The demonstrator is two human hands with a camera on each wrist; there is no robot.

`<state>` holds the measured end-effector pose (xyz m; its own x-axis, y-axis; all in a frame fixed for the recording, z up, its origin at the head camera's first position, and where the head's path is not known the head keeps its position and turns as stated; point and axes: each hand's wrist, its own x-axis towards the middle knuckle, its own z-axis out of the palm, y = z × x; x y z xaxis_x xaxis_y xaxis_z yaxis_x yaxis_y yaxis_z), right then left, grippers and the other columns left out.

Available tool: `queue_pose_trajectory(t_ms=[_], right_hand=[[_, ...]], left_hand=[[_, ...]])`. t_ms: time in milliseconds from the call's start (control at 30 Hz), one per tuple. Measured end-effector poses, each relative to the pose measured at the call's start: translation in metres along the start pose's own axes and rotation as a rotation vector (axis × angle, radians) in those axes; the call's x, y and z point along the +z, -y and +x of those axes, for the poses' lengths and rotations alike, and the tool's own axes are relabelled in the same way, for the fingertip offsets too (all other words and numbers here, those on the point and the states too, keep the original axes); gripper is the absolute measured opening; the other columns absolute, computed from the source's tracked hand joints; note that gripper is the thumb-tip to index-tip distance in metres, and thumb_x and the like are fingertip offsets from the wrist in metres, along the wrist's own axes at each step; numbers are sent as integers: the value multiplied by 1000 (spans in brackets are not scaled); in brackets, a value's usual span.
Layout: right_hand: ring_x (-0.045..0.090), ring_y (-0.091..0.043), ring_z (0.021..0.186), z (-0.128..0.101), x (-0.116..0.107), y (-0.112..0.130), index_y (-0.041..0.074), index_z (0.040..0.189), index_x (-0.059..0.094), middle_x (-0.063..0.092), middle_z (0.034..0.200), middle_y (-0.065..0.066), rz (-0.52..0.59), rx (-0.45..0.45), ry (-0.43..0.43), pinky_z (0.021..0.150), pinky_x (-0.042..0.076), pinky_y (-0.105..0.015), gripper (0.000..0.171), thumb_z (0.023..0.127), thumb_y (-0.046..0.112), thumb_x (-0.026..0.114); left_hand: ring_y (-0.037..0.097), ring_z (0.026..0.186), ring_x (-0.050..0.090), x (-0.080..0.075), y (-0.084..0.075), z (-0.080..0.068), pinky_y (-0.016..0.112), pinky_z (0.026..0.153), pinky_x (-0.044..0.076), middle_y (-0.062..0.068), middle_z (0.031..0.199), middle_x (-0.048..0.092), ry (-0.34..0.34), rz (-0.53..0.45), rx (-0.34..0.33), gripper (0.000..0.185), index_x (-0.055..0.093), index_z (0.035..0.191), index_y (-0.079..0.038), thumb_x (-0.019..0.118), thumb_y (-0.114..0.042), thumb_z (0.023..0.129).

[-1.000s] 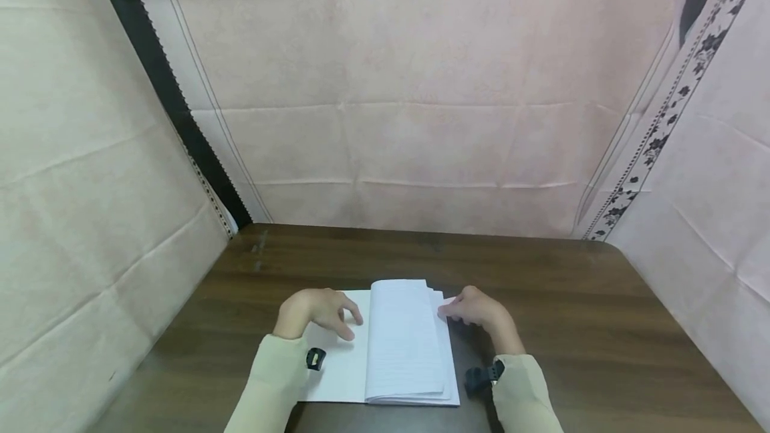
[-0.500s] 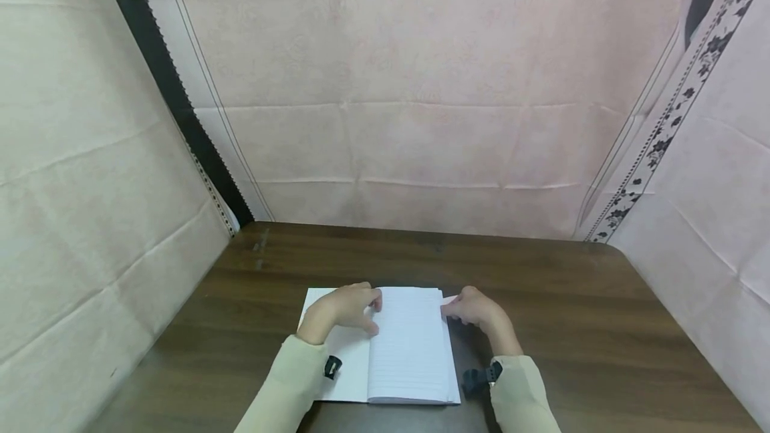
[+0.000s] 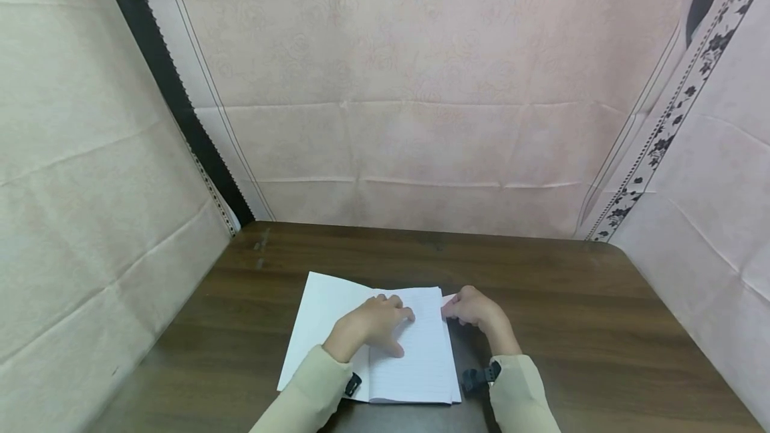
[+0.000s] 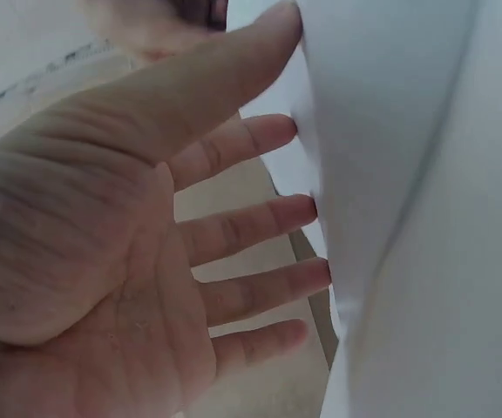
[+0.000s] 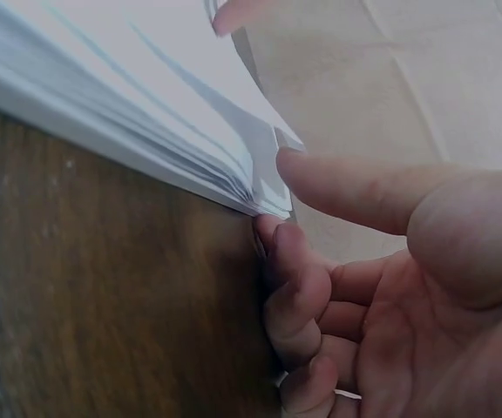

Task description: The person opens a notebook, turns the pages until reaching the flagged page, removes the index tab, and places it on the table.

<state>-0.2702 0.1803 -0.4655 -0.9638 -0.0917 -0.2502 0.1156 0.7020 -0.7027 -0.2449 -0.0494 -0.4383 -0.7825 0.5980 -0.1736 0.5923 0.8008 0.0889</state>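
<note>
An open notebook (image 3: 424, 373) with white, faintly lined pages lies on the table in the head view. My left hand (image 3: 374, 327) is spread over its middle, fingertips on the right-hand page near the fold. The left wrist view shows those fingers (image 4: 251, 218) nearly straight, their tips against the white paper. At the right edge, my right hand (image 3: 479, 313) pinches the far part of the notebook. Seen from the right wrist, the thumb (image 5: 347, 183) lies over the page edges (image 5: 225, 165) and the curled fingers sit under them. The left leaf (image 3: 327, 309) tilts up slightly at its outer side.
The brown wooden table (image 3: 541, 286) extends around the notebook to both sides and behind it. Pale cloth walls (image 3: 421, 85) enclose the table at the back, left and right. Dark bands circle both wrists at the sleeves.
My left hand has moved right from the left page, past the fold, onto the right page. The loose leaves have flattened, and the left leaf's outer edge has risen. My right hand stays in place.
</note>
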Motion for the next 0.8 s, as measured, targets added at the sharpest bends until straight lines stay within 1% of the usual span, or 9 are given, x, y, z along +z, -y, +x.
queue_pose_trajectory(t_ms=[100,167,300,433,533,600,667,733,800], right_hand=[[62,-28,84,-2,0,1,1,96,71,67,92,-9,-7,-3,-10,80,52,-55,25,87,23,76],[61,-28,82,-3,1,1,1,97,70,66,91,-9,-10,-5,-16,78,53,-53,27,86,25,77],[60,-28,81,-1,1,0,-1,98,70,66,90,-9,-17,3,-16,77,53,-51,29,86,25,77],[60,-27,81,1,-1,-2,-1,98,72,66,89,-9,-14,9,-5,76,52,-49,27,88,25,76],[58,-26,74,1,-2,-4,1,94,74,65,83,-9,-5,0,9,69,50,-42,24,89,24,75],[57,-25,70,1,-4,-6,4,93,75,64,79,-8,3,-11,12,64,47,-37,20,91,24,74],[56,-24,67,0,-5,-7,6,94,75,62,77,-8,15,-39,15,61,45,-34,17,92,23,73],[57,-23,67,-1,-7,-8,7,96,74,62,77,-7,23,-70,18,62,45,-33,15,93,22,72],[57,-23,69,-2,-8,-9,7,99,73,62,81,-5,21,-105,20,65,47,-34,15,93,21,72]], left_hand=[[26,123,54,3,-12,2,46,103,44,3,138,55,26,21,23,66,60,135,-27,84,-48,77],[29,129,51,5,-19,3,49,102,44,5,142,52,47,15,29,73,56,140,-28,84,-50,76],[37,136,44,9,-25,4,57,101,44,9,147,46,81,-10,30,90,46,149,-32,84,-57,72],[40,143,33,10,-28,2,62,104,38,11,157,34,143,-30,19,105,35,154,-40,85,-64,65],[40,148,22,11,-31,0,65,107,31,11,164,22,187,-51,24,112,30,155,-43,86,-66,61],[39,150,16,11,-34,-1,66,108,29,11,166,16,207,-49,41,116,26,157,-42,86,-67,60],[38,151,13,11,-37,-2,67,108,28,9,166,12,222,-26,64,119,23,158,-40,85,-68,60],[37,151,11,11,-40,-2,66,108,28,8,167,10,235,-6,84,121,20,159,-39,85,-68,60],[36,152,10,11,-42,-2,66,109,28,7,167,9,241,6,100,122,20,159,-39,85,-67,60]])
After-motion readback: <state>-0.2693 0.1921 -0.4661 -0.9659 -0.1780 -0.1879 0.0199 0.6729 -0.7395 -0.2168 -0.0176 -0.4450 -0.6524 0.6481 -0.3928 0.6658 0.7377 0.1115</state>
